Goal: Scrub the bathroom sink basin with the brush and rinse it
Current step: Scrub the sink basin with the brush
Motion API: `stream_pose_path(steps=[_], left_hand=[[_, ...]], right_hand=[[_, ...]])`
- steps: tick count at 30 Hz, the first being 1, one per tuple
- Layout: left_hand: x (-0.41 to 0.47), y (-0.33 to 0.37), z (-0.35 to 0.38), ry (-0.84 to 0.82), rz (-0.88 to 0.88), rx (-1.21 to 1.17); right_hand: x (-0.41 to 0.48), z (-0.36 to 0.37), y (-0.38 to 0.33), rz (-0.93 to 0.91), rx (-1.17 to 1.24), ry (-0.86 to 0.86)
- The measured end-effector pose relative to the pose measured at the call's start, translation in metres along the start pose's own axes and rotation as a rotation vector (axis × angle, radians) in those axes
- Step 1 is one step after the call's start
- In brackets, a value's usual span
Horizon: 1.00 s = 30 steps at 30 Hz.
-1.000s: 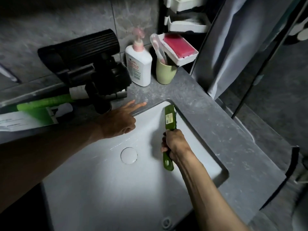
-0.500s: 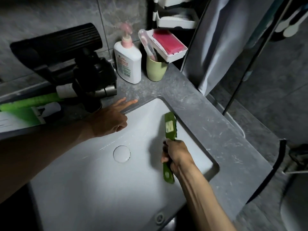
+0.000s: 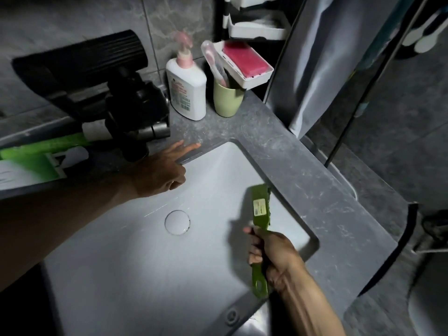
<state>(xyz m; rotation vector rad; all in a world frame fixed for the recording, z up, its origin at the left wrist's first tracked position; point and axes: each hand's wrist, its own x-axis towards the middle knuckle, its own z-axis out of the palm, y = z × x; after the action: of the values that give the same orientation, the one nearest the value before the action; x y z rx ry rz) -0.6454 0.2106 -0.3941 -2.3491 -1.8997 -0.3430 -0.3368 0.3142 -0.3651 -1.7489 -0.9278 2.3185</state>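
The right hand (image 3: pixel 274 253) wraps its fingers round the slim handle of the green plastic scrub brush (image 3: pixel 260 209), likely for leverage. The brush head lies against the right wall of the sink basin (image 3: pixel 135 263), just under the rim. The basin is smooth, white and rectangular, with a flat round drain cover (image 3: pixel 177 222). Beyond it the left hand (image 3: pixel 160 173) rests stretched fingers on the speckled grey countertop (image 3: pixel 315 190), seemingly as a brace, near the black faucet (image 3: pixel 135 105) and white pump bottle (image 3: pixel 188 93)

The drain (image 3: pixel 177 222) lies in the basin (image 3: pixel 135 263) between the left hand (image 3: pixel 160 175) and right hand (image 3: pixel 274 251). The brush (image 3: pixel 260 209) extends ahead of the right hand; a bottle (image 3: pixel 186 93) and cup (image 3: pixel 228 100) stand beyond the left hand.
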Motion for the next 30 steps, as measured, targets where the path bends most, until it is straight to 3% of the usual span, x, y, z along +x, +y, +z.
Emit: stream_pose_path(steps=[7, 13, 19, 25, 30], left_hand=[[-0.003, -0.004, 0.005, 0.032, 0.005, -0.05], [-0.005, -0.005, 0.008, -0.048, -0.061, -0.032], [-0.001, -0.001, 0.003, -0.053, -0.054, -0.023], [-0.003, -0.003, 0.004, -0.055, -0.047, -0.014], [0.002, 0.003, -0.001, -0.008, -0.013, -0.042]], right_hand=[[0.043, 0.068, -0.023, -0.059, -0.063, 0.033], [-0.007, 0.023, 0.018, -0.017, 0.069, 0.103], [0.037, 0.069, -0.018, -0.161, -0.075, 0.127], [0.011, 0.034, 0.037, 0.005, 0.032, 0.164], [0.027, 0.064, 0.007, -0.142, -0.015, 0.149]])
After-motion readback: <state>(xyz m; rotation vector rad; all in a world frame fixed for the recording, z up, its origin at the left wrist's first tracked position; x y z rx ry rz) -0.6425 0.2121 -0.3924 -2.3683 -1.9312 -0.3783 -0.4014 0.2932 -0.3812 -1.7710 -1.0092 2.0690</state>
